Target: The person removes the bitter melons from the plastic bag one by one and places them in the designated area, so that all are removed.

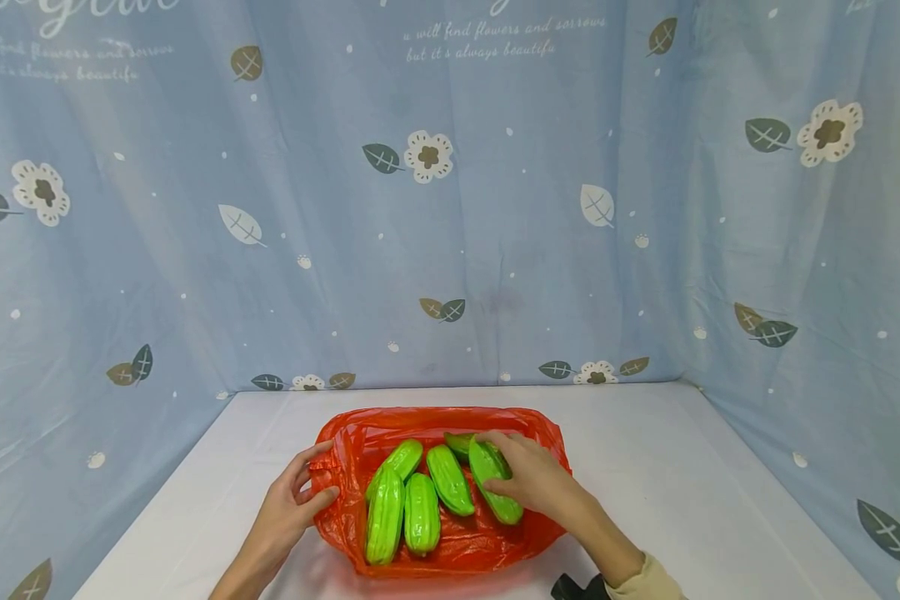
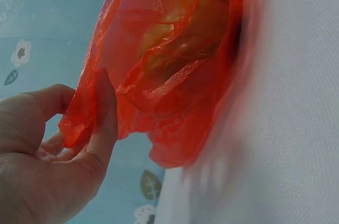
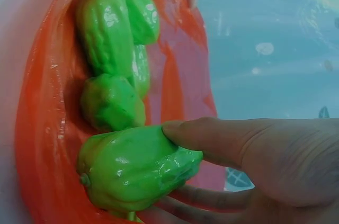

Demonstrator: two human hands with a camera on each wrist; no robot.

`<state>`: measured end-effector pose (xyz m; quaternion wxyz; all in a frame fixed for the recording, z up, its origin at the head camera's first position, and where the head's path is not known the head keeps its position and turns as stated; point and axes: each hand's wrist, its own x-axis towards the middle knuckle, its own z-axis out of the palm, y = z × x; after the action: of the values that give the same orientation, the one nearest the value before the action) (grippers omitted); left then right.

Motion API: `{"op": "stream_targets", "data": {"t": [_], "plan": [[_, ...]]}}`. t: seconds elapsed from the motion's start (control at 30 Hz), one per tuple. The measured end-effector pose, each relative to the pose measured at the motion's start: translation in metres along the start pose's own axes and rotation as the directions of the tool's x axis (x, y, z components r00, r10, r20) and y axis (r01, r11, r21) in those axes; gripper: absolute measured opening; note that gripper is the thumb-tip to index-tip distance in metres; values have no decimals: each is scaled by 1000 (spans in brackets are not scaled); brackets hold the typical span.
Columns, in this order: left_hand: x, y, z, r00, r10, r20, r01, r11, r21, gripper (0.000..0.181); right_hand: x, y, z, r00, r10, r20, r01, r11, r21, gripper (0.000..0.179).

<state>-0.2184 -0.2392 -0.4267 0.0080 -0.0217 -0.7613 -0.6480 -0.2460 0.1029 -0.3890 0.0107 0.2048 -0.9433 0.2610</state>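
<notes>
A red plastic bag (image 1: pixel 495 546) lies spread wide on the white table, with several glossy, ridged green cucumbers (image 1: pixel 422 517) inside. My left hand (image 1: pixel 288 504) pinches the bag's left edge; in the left wrist view its thumb and fingers are on either side of the thin red plastic (image 2: pixel 85 113). At the bag's right side, my right hand (image 1: pixel 532 475) grips one cucumber (image 1: pixel 491 479), thumb on the near side. The right wrist view shows this cucumber (image 3: pixel 132 168) between thumb and fingers, beside other cucumbers (image 3: pixel 106 30). Another darker green one (image 1: pixel 459 443) is partly hidden behind it.
The white tabletop (image 1: pixel 645 467) extends around the bag. Blue curtains (image 1: pixel 495 208) printed with leaves and flowers hang behind and at both sides. A small black object (image 1: pixel 579 587) shows near the right forearm at the front edge of the view.
</notes>
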Motion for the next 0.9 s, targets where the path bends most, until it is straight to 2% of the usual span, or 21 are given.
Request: {"op": "stream_targets", "data": {"t": [0.33,0.5,0.9], "plan": [[0,1,0,1000,2,-4,-1,1000,13,64,-7,-3,-18,1000,-6,-14,7,999,52,58],[-1,2,0,1000,9,1,-9,1000,10,65,-11,-2,-28,998,-19,-53,21,999,37,59],[-2,2,-1,1000,-4,-1,4,1000,8,65,-16,2,-45,993,38,-109,-35,999,25,63]]}}
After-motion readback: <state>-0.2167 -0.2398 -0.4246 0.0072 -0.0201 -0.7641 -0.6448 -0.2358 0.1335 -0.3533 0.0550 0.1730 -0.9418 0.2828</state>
